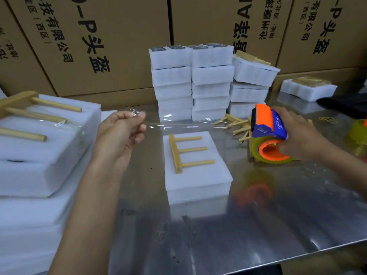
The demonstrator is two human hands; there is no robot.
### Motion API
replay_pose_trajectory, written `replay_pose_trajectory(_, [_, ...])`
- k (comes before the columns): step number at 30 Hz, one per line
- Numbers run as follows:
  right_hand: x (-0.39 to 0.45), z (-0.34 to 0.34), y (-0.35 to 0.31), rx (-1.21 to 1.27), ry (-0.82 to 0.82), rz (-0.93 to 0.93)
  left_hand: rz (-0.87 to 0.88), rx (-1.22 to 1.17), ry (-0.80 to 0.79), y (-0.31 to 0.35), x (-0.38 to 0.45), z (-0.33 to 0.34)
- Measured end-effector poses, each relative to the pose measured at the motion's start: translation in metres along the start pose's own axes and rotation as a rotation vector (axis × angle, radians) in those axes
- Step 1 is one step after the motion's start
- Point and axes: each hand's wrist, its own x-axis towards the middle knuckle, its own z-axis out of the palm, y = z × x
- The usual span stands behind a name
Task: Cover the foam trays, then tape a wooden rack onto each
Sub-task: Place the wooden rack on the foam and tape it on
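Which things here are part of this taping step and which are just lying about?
In use: left hand pinching the tape strip; right hand holding the tape dispenser; wooden rack; foam tray.
Lying about: second tape roll; cardboard boxes.

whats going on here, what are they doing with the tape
A person is packing foam trays at a metal table. The left hand pinches the free end of a clear tape strip, while the right hand holds the orange and blue tape dispenser, stretching the strip above a covered foam tray. A wooden rack lies on that tray, not yet taped. More foam trays are stacked behind, with loose racks beside them.
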Motion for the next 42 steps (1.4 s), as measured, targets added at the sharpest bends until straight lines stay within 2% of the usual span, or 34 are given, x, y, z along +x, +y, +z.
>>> replay_pose_trajectory(6, [-0.003, -0.007, 0.008, 0.309, -0.141, -0.085, -0.082, 0.059, 0.078, -0.036, 0.014, -0.027])
replay_pose_trajectory(10, [-0.008, -0.007, 0.012, 0.406, -0.194, -0.058, -0.153, 0.132, 0.118, -0.063, 0.014, -0.041])
replay_pose_trajectory(23, [-0.010, -0.003, 0.012, 0.356, -0.238, -0.101, -0.202, 0.158, 0.143, -0.080, 0.018, -0.050])
replay_pose_trajectory(34, [0.023, -0.011, 0.005, 0.278, -0.241, -0.130, -0.146, 0.093, 0.156, -0.072, 0.025, -0.053])
replay_pose_trajectory(36, [0.029, -0.011, 0.003, 0.234, -0.262, -0.131, -0.159, 0.181, 0.200, -0.079, 0.025, -0.052])
replay_pose_trajectory(39, [0.033, -0.005, 0.001, 0.182, -0.314, -0.142, -0.180, 0.495, 0.248, -0.103, 0.022, -0.043])
replay_pose_trajectory(42, [0.032, -0.002, 0.004, 0.209, -0.304, -0.132, -0.126, 0.907, 0.158, -0.129, 0.015, -0.031])
